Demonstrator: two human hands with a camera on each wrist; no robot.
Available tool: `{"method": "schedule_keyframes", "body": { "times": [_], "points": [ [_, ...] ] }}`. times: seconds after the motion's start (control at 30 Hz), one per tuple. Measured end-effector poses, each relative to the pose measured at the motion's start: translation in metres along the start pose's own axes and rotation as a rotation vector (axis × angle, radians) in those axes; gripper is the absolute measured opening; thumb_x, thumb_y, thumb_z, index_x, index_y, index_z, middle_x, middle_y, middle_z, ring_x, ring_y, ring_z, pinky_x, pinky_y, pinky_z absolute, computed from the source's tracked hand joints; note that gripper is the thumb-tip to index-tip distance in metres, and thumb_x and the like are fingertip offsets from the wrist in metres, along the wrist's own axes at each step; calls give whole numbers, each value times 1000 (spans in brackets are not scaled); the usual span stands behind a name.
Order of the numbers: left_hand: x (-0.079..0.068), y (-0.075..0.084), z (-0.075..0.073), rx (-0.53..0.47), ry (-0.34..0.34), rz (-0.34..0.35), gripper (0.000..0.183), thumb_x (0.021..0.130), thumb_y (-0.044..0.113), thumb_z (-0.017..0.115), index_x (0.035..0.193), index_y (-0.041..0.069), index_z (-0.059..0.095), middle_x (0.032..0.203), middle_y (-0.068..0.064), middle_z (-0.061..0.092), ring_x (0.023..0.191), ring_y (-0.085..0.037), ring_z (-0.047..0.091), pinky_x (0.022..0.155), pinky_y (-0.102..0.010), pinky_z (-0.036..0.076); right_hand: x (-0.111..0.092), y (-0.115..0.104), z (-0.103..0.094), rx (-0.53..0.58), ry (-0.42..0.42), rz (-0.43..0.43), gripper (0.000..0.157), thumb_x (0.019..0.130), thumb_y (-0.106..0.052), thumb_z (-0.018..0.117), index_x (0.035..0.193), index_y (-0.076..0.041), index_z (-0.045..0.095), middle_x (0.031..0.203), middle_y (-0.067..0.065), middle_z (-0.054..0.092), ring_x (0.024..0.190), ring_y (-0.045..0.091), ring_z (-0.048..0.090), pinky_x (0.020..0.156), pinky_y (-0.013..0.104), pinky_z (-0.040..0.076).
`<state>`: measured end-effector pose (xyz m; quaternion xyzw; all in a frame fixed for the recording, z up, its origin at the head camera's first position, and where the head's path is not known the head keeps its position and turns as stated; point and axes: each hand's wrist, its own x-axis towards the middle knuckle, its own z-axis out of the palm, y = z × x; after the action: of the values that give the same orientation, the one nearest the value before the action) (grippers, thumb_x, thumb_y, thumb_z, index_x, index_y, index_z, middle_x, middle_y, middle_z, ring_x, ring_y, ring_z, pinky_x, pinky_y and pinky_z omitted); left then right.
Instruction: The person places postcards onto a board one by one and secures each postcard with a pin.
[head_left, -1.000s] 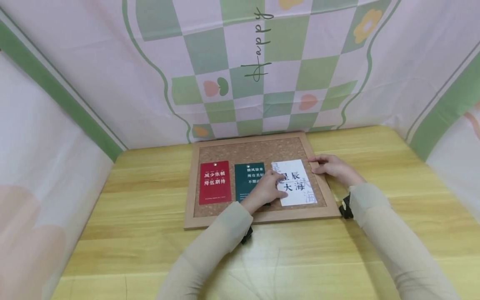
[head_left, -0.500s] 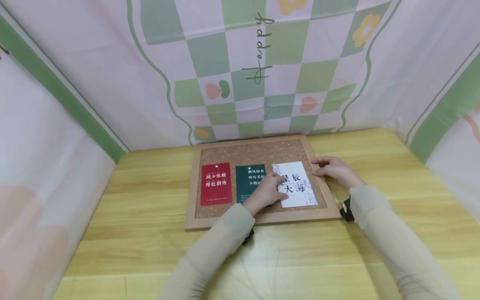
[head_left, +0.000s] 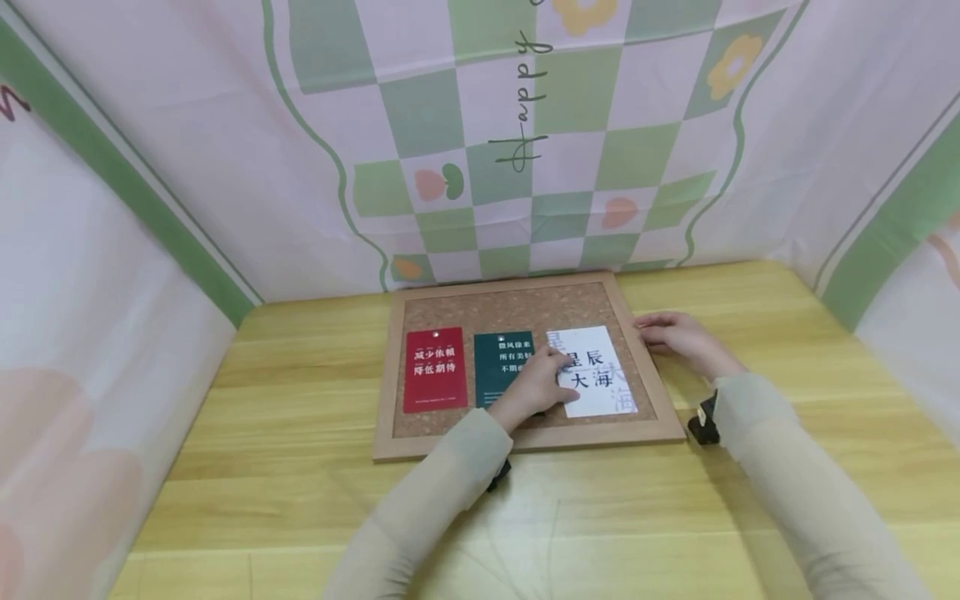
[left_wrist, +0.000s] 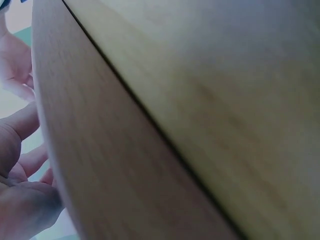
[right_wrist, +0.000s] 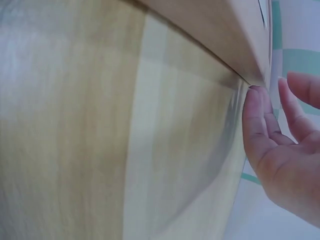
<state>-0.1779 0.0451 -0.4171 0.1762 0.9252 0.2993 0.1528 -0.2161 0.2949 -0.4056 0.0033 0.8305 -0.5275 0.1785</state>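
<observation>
A wood-framed corkboard (head_left: pixel 510 308) lies on the table. On it are a red card (head_left: pixel 435 392), a dark green card (head_left: pixel 491 377) and a white card (head_left: pixel 600 400), all with printed characters. My left hand (head_left: pixel 538 382) reaches over the green card, partly hiding it, and rests its fingertips and thumb on the white card's left side. By the board's right edge is my right hand (head_left: pixel 688 340), its fingertips at the frame. In the right wrist view, thumb and fingers of that hand (right_wrist: pixel 287 140) stand apart with nothing between them.
The wood-grain table (head_left: pixel 300 375) extends around the board. Behind it hangs a checkered cloth (head_left: pixel 570 83), close to the board's far edge. Cloth walls rise at left and right. Small pale pins show atop the red and green cards.
My right hand has shifted slightly right, from over the frame's right side to its outer edge. The left hand stays on the white card. The head view has tilted a little.
</observation>
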Motion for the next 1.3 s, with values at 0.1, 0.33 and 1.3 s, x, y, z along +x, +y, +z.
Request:
{"method": "schedule_keyframes", "body": {
  "times": [0.1, 0.33, 1.3],
  "points": [
    [0, 0, 0, -1, 0, 4, 55, 85, 25, 72, 136, 13, 53, 138, -5, 48, 125, -18, 48, 103, -29, 44, -2, -1, -4, -21, 25, -7, 50, 101, -13, 43, 139, 16, 29, 135, 32, 42, 84, -10, 55, 84, 16, 52],
    [0, -1, 1, -10, 3, 5, 55, 85, 24, 72, 136, 13, 53, 137, -5, 48, 124, -17, 49, 102, -28, 45, -5, -1, -12, -37, 66, -15, 54, 101, -20, 45, 140, 13, 30, 124, 14, 55, 86, -10, 54, 84, 16, 51],
    [2, -1, 0, -12, -9, -1, 57, 85, 25, 72, 138, 14, 52, 139, -4, 46, 126, -18, 48, 105, -29, 44, -9, 12, -21, 62, 78, 21, 51, 100, -11, 43, 142, 13, 25, 95, -20, 57, 86, -10, 58, 85, 12, 50]
  ]
}}
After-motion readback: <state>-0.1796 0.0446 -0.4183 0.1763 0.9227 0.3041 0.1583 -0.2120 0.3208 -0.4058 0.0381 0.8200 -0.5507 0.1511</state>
